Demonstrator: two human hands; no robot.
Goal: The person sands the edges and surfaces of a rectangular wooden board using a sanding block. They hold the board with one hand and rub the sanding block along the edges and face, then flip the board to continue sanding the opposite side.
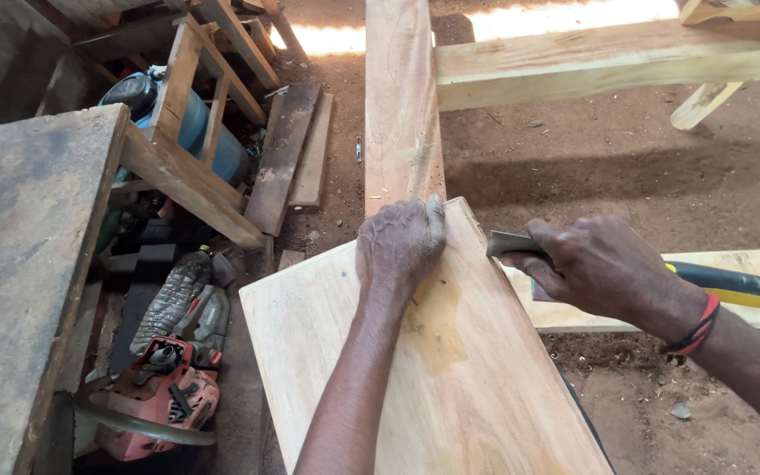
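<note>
At the board's (450, 378) far right edge, my left hand (400, 246) presses flat, grasping nothing; my right hand (600, 266) clenches the chisel (723, 283), blade at that edge. I should pare shallow, away from my fingers.

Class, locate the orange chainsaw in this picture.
In the head view the orange chainsaw lies on the ground at lower left, between the grey table and the wide board, beside a plastic bottle.

Both forearms are bare, with no sleeves in view. The right hand (604, 268) wears a band of red and black cords at the wrist. The left hand (398, 246) wears no ring, glove or band, and its knuckles look dusty.
</note>
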